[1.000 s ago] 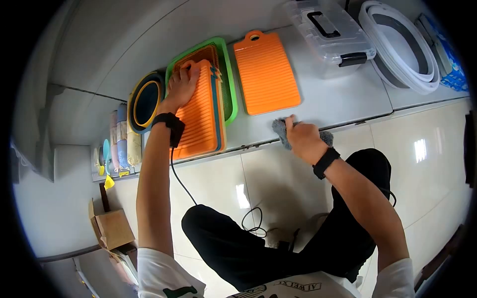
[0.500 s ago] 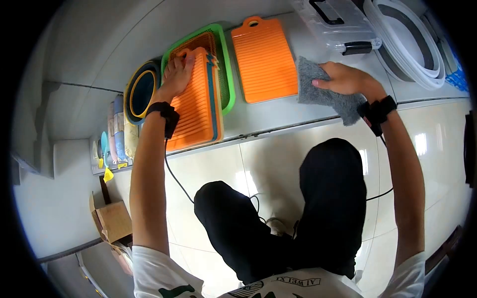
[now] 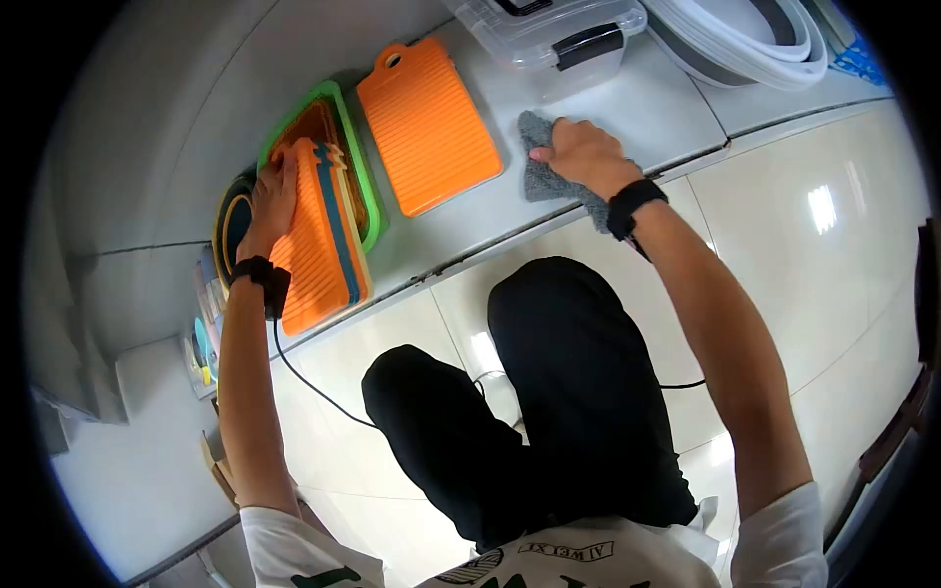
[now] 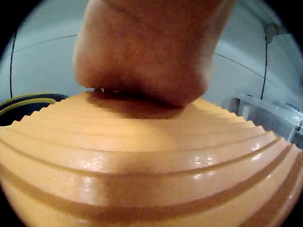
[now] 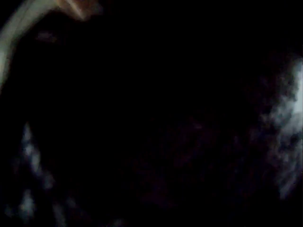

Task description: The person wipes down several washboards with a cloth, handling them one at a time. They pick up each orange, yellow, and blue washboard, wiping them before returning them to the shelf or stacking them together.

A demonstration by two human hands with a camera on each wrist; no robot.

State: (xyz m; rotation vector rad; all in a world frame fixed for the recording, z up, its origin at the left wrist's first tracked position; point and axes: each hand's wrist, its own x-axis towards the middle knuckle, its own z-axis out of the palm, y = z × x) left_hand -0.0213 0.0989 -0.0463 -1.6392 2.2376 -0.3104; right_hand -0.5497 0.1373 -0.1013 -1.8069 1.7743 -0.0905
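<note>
In the head view, my left hand (image 3: 272,206) rests on the upper part of stacked orange and teal ribbed boards (image 3: 312,279), its fingers extended. The left wrist view shows the heel of this hand (image 4: 147,52) over the orange ridges (image 4: 142,163). My right hand (image 3: 591,157) holds a crumpled grey cloth (image 3: 539,181) against the grey surface, with its thumb pointing left. Part of the cloth hangs over the front edge. A single orange board (image 3: 431,132) lies flat between the hands, apart from the cloth. The right wrist view is mostly black.
The stack leans over a green-rimmed basket (image 3: 368,196), beside a dark round tub with a yellow rim (image 3: 221,216). Behind my right hand stands a clear lidded box (image 3: 578,73). White and grey basins (image 3: 725,54) are further right. The surface's front edge (image 3: 470,257) drops to the tiled floor.
My right hand has moved with the cloth from the front edge below the single board to its right side. The left hand has stayed on the stack. The head view has shifted.
</note>
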